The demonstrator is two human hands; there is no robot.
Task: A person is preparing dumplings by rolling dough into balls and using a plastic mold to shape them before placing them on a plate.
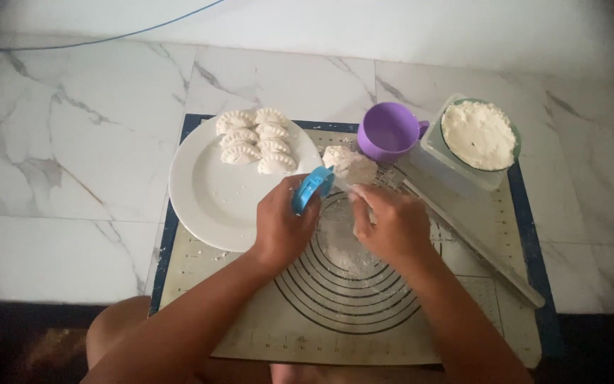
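The left hand [283,226] is closed around a blue press [312,189], holding it tilted just above the mat [463,313], near the plate's right edge. The right hand [392,226] sits close beside it, fingers curled together over something pale; I cannot tell exactly what it pinches, as the fingers hide it. Between the hands lies a floury patch in the middle of the mat's ringed circles. Just beyond the hands rests a dough lump [348,162], touching the mat.

The plate [207,203] lies on the mat's left part with six folded dumplings [257,142] grouped at its far side. A purple cup [387,132] stands behind the dough, and a flour bowl [479,135] sits on a clear box [456,171] to the right. A rolling pin [474,242] lies slanted along the mat's right side. The mat lies on a marble floor [72,163].
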